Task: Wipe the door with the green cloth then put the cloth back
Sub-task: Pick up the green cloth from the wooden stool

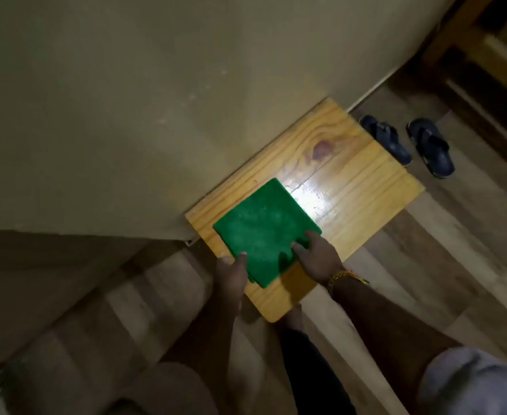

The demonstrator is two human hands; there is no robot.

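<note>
Left hand [231, 272] and right hand [316, 254] pinching near edge of folded green cloth [265, 229] on wooden counter [351, 181]. Likely soft, light, floppy; best lifted by both corners.

The green cloth [265, 232], folded square, lies flat on a varnished wooden table [351, 187].

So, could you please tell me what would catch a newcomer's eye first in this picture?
The bright green cloth stands out first, folded square and lying on a glossy yellow wooden board beside the pale wall. Both hands touch its near edge: the left hand at one corner, the right hand with fingers on top. A pair of dark sandals sits on the floor beyond the board, to the right.
</note>
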